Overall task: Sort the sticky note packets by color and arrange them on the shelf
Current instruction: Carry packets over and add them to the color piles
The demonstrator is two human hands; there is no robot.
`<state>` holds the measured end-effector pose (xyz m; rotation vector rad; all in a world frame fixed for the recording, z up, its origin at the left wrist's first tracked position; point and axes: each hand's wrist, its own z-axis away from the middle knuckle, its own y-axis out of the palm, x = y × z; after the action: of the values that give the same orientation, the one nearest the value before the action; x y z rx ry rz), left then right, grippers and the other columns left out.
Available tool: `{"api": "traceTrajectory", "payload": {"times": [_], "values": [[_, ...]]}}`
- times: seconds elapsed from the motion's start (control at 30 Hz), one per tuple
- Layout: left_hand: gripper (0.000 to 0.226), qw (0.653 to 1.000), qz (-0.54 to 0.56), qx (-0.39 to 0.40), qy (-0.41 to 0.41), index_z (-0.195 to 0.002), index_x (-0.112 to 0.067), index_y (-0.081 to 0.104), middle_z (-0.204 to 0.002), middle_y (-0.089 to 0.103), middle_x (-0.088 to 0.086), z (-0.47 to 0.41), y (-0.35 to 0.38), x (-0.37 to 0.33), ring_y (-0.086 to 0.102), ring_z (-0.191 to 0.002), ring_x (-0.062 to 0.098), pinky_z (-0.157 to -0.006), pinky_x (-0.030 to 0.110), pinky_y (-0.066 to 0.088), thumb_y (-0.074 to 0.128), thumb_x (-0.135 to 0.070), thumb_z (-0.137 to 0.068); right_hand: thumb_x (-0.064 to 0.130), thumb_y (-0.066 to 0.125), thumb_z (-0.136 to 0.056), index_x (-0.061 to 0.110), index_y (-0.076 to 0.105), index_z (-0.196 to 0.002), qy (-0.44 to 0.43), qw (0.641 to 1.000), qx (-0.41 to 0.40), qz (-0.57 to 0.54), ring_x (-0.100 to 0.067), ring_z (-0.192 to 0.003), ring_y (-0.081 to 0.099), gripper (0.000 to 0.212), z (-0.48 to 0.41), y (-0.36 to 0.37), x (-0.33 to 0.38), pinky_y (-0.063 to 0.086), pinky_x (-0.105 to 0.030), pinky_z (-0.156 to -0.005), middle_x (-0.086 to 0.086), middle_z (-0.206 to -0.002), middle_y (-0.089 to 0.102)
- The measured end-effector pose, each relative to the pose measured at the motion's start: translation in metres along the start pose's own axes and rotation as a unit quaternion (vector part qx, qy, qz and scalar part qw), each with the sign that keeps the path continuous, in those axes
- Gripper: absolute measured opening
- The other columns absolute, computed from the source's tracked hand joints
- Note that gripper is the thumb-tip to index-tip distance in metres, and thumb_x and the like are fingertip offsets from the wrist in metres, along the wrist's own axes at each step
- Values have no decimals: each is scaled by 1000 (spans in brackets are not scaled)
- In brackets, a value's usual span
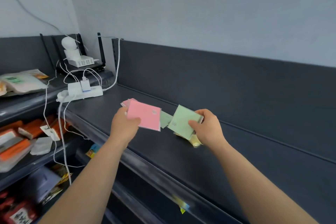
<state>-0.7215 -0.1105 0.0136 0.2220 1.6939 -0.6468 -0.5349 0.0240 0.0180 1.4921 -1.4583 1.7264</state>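
Note:
My left hand (124,125) holds a pink sticky note packet (147,115) by its near left corner, thumb on top, just above the dark shelf (236,151). More pink packets (125,103) lie under its far edge. My right hand (207,127) pinches a green packet (182,121), tilted up over the shelf. Another green packet (165,118) lies flat between the two held ones. Yellow packets (194,141) lie beneath my right hand, partly hidden.
A white power strip (85,92) with chargers and trailing cables sits at the shelf's left end. Behind it stand a router and a small white camera (70,44). The left shelving holds orange boxes (34,129) and bags. The shelf's raised back panel (218,82) runs along the rear.

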Motion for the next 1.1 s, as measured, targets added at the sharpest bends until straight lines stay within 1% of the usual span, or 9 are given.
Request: {"api": "traceTrajectory", "payload": {"times": [0.13,0.27,0.37,0.53,0.7,0.8,0.93,1.03,1.1], "values": [[34,1000,-13,-1,3,-93,-27,58,-94,65,-5,-45,-9,7,62,-92,22,-87,46,55,45,2,-81,17,60,-89,20,52,-112,10,1000,-8,15,-14,-89,62,24,-23,29,9,47,-21,-61,3,-109,61],[31,999,-33,9,8,-95,-23,57,-92,64,-2,-94,-17,17,63,-89,26,-82,46,56,44,2,-81,15,61,-89,20,52,-112,26,999,-24,23,-13,-84,62,25,-44,61,18,56,-34,-75,4,-103,60],[32,998,-52,29,10,-100,-18,58,-96,64,3,-127,-26,27,63,-87,25,-79,45,56,43,2,-79,15,61,-90,21,51,-117,43,997,-29,50,-10,-79,61,30,-56,83,23,54,-33,-73,11,-95,54],[29,997,-51,61,-12,-100,-15,60,-96,65,6,-168,-34,43,63,-86,26,-79,46,57,47,-2,-78,17,61,-89,16,52,-120,76,990,-39,110,-16,-85,60,32,-67,106,25,49,-30,-71,3,-104,58],[26,991,-68,115,-12,-102,-11,58,-101,64,5,-186,-32,57,61,-86,22,-68,34,49,67,-13,-77,20,62,-87,15,53,-117,90,977,-43,188,-12,-83,52,32,-66,117,25,34,-19,-53,2,-104,55],[38,984,-116,136,3,-106,-13,56,-112,59,6,-190,-31,62,59,-90,21,-66,30,43,73,-23,-73,27,65,-85,15,54,-119,87,965,-41,244,-15,-88,50,37,-65,123,26,37,-25,-65,-2,-115,51],[57,954,-266,137,24,-128,-12,48,-134,43,14,-194,-29,65,43,-122,35,-94,39,39,65,-42,-82,41,57,-88,16,55,-121,67,923,-16,379,-25,-112,44,42,-63,133,27,36,-30,-80,-6,-122,48],[52,934,-322,149,48,-121,-13,50,-135,44,14,-194,-29,67,41,-123,37,-98,44,37,56,-51,-86,48,45,-93,16,57,-115,69,887,10,457,-28,-117,39,41,-62,137,26,34,-35,-93,-7,-125,47],[58,924,-344,160,56,-130,-12,44,-141,40,13,-193,-28,70,37,-127,37,-100,45,33,50,-53,-89,51,37,-96,18,55,-121,77,871,27,484,-29,-119,37,45,-61,138,23,31,-37,-99,-7,-128,44]]}}
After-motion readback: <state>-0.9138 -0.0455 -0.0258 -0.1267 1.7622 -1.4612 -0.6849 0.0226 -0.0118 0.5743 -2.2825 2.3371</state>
